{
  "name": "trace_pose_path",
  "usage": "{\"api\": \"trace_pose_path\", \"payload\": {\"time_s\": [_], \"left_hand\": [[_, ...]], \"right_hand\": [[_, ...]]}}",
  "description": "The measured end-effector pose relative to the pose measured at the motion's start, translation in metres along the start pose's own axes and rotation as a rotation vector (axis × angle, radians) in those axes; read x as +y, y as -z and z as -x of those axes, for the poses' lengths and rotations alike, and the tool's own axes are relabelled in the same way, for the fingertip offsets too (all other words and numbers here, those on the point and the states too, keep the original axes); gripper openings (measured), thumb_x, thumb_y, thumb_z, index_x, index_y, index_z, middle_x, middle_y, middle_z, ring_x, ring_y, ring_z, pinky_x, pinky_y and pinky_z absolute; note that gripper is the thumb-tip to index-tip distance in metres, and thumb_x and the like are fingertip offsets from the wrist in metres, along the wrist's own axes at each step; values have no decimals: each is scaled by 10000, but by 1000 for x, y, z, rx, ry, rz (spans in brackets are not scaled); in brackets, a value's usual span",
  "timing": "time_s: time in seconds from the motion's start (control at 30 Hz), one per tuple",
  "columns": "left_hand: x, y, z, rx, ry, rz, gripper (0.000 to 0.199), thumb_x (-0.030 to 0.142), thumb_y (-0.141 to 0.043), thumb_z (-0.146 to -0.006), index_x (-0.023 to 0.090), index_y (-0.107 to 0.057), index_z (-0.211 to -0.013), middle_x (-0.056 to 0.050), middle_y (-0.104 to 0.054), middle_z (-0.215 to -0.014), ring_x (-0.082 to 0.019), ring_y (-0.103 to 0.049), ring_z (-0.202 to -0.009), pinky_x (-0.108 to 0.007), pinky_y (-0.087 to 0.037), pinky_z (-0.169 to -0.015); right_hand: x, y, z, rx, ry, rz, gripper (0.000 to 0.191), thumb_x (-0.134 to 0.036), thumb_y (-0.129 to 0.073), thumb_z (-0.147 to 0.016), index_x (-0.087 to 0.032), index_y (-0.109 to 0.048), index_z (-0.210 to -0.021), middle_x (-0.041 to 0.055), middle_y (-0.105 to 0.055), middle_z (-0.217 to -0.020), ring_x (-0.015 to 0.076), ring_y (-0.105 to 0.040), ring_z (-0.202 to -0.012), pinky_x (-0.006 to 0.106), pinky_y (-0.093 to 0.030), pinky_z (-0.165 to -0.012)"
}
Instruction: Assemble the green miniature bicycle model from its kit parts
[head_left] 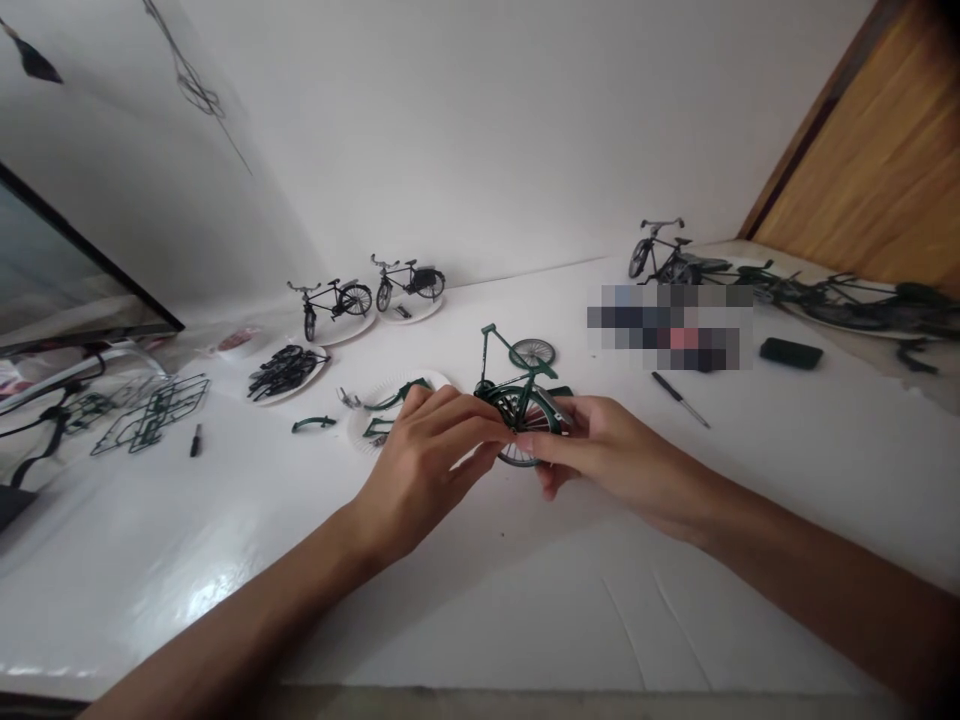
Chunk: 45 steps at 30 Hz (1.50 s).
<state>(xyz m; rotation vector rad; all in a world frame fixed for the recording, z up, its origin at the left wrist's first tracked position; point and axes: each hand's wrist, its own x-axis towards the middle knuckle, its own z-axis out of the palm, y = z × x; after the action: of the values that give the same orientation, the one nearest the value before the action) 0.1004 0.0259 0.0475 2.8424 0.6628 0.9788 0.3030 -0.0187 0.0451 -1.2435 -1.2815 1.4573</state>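
Left forearm [240, 610] and right forearm [817, 560] angle in on a green model bicycle [517, 395]

Both arms reach up from the bottom corners and meet over the white table [525, 620], elbows wide and wrists slightly bent. The bicycle sits between the hands, just above the tabletop. The left hand [427, 470] comes from the near side, knuckles up, its fingers [469, 425] stretched across the frame and pressing on it. The right hand [615, 455] comes in flatter from the other side, its fingers [544, 445] closing around the rear wheel. Both hands grasp the model, and their fingertips nearly meet.

Just behind the bicycle stands a spoked wheel [532, 352]; whether it is attached, I cannot tell. Left of the bicycle, a paper plate [394, 412] holds green parts, and a curved green mudguard [313, 424] lies beyond it. Farther left lies a green parts frame [150, 412]. To the right of the bicycle are a thin screwdriver [679, 398] and a black case [791, 352]. Two finished black model bicycles [330, 300] [409, 275] stand on plates well behind it.
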Motion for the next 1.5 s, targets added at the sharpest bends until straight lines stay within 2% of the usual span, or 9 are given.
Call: {"api": "trace_pose_path", "payload": {"time_s": [0.2,0.4,0.53,0.63,0.8,1.03,1.13,1.23,1.5], "left_hand": [[5,2,-1,48,51,50,101,118,-601,-928,211,-632,-949,10,-724,-967,-136,-610,-842,-332,-348,-756],[8,0,-1,31,238,185,117,132,-653,-889,247,-669,-888,30,-720,-983,-157,-650,-882,-360,-375,-823],[9,-2,0,35,363,246,98,185,-675,-887,258,-676,-822,44,-724,-895,-161,-642,-815,-408,-379,-880],[9,-2,-1,28,425,258,83,186,-711,-858,256,-667,-865,42,-721,-872,-158,-621,-766,-408,-407,-844],[7,-3,-1,-4,416,255,246,161,-731,-837,264,-630,-1037,26,-726,-888,-178,-621,-802,-422,-420,-846],[4,-7,1,-18,413,265,144,197,-729,-845,261,-644,-942,23,-731,-873,-191,-630,-807,-455,-428,-851],[3,-7,1,-12,420,266,141,218,-749,-833,269,-656,-925,30,-730,-879,-196,-626,-818,-450,-406,-841],[2,-7,0,-6,421,257,150,212,-764,-821,281,-666,-910,44,-727,-876,-195,-609,-829,-435,-381,-827],[3,-9,0,2,413,249,150,187,-774,-808,269,-673,-883,45,-726,-858,-190,-597,-810,-435,-362,-838]], "right_hand": [[-1,-1,1,3,-14,11,180,-341,-709,-823,-179,-664,-887,9,-589,-752,134,-582,-642,282,-559,-613],[3,1,0,24,5,49,181,-356,-705,-831,-189,-643,-868,-4,-601,-709,130,-589,-629,270,-536,-621],[3,1,0,80,3,183,195,-372,-687,-846,-194,-625,-898,-9,-644,-689,141,-634,-633,275,-496,-652],[4,0,1,112,40,307,180,-364,-677,-850,-200,-610,-879,-12,-657,-685,149,-648,-650,273,-461,-633],[11,-1,0,102,83,347,162,-352,-660,-857,-206,-598,-891,-10,-652,-718,158,-649,-649,282,-467,-603],[17,1,-3,115,103,384,161,-355,-652,-857,-206,-615,-905,19,-683,-740,174,-654,-631,297,-481,-575],[15,0,-1,121,109,398,152,-351,-652,-853,-211,-614,-898,27,-687,-788,176,-655,-638,300,-488,-566],[12,-1,1,132,115,439,138,-343,-641,-857,-213,-598,-872,13,-662,-747,174,-644,-634,298,-487,-565],[4,-6,3,210,143,618,157,-343,-642,-827,-217,-548,-815,-3,-627,-718,153,-574,-597,276,-405,-506]]}}
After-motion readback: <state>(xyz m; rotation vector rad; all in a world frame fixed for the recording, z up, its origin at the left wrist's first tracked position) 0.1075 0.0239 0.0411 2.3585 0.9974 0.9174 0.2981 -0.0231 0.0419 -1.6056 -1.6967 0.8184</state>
